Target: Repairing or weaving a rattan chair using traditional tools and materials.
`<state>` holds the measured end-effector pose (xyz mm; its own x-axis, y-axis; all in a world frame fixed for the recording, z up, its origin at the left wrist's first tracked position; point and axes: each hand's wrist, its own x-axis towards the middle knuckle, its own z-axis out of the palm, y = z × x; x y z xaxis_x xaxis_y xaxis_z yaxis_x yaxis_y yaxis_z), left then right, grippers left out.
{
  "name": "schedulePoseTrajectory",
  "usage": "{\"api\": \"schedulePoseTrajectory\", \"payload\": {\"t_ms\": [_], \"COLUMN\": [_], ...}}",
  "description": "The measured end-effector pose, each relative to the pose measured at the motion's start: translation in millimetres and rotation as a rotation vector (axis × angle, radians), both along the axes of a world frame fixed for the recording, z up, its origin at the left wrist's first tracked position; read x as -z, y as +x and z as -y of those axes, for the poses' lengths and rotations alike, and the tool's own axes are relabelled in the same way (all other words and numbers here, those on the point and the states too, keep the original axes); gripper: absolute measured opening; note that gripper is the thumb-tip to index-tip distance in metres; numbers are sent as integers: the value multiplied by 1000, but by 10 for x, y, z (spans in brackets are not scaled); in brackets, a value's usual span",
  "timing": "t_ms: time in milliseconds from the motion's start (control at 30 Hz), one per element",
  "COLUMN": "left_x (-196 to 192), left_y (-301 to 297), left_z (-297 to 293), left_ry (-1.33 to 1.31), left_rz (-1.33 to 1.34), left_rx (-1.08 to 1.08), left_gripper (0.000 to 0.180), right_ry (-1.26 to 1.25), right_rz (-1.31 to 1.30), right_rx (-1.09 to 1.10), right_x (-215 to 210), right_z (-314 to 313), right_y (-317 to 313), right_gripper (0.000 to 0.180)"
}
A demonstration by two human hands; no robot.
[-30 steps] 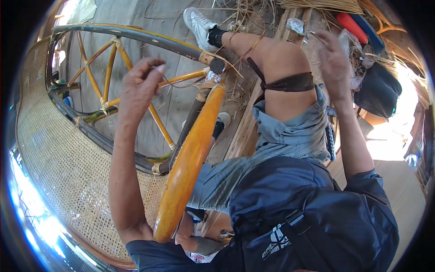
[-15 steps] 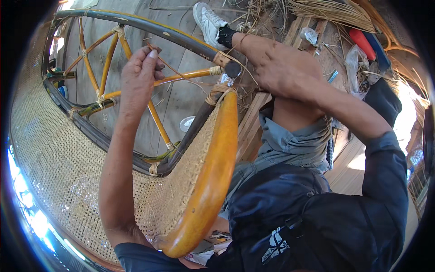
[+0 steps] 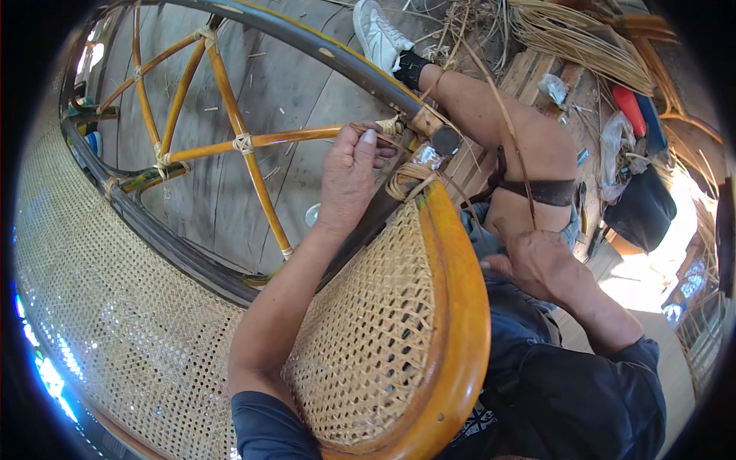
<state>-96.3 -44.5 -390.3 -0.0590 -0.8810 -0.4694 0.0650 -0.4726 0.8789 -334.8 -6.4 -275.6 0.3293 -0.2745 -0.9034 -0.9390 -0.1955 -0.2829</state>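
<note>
A rattan chair frame [image 3: 460, 322] with a woven cane panel [image 3: 368, 337] lies across my lap. My left hand [image 3: 349, 172] reaches over the panel and pinches a thin cane strip [image 3: 383, 132] at the joint where a yellow bamboo bar [image 3: 299, 138] meets the dark curved rail [image 3: 322, 54]. Cane binding [image 3: 410, 180] is wrapped around the frame's upper corner just below that hand. My right hand [image 3: 540, 264] rests near my knee, closed on a long thin cane strand [image 3: 510, 130] that runs up past my leg.
A bundle of loose cane strips [image 3: 575, 38] lies on the plank floor [image 3: 284, 84] at the upper right. A black bag [image 3: 640, 211], red and blue tool handles [image 3: 632, 107] and plastic scraps lie beside my leg. My white shoe [image 3: 379, 34] is stretched forward.
The chair frame has swung toward me, showing its woven panel. My right hand has dropped from the upper joint to my knee. My left hand has shifted right to the joint.
</note>
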Motion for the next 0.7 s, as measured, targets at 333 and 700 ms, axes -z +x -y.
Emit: {"api": "schedulePoseTrajectory", "payload": {"t_ms": [333, 700], "left_x": [-16, 63], "left_y": [-78, -87], "left_z": [-44, -97], "left_ry": [87, -21], "left_rz": [-127, -86], "left_rx": [-101, 12], "left_gripper": [14, 15], "right_ry": [-52, 221], "right_rz": [550, 381], "right_rx": [1036, 1212], "right_x": [821, 505], "right_z": [-156, -48], "right_y": [167, 270], "right_gripper": [30, 23]}}
